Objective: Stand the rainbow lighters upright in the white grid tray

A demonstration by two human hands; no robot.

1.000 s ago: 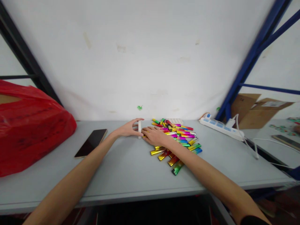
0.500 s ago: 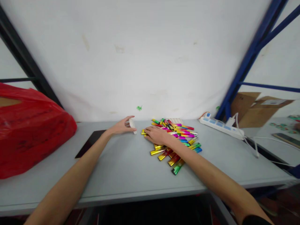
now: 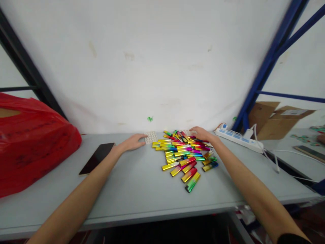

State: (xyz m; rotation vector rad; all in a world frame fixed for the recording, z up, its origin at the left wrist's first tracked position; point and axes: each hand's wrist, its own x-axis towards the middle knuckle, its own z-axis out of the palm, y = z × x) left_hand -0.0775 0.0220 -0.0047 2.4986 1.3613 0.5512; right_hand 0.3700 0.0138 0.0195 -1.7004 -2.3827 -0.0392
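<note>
Left hand (image 3: 132, 142) partly open, thumb and fingers parted, fingertips at left edge of white gridded tray (image 3: 151, 137), far side of table (image 3: 132, 183), just left of lighter-like metallic sticks (image 3: 181, 153); right hand (image 3: 201, 134) at far right of the sticks, fingers by second white tray (image 3: 186, 132), can't tell how far open or if gripping; dark phone (image 3: 98, 158) left, near left forearm; red bag (image 3: 35, 142) far left; power strip (image 3: 240, 138) right.

Left fingers (image 3: 141, 136) touch a tray (image 3: 151, 137) beside shiny lighters (image 3: 184, 148).
</note>
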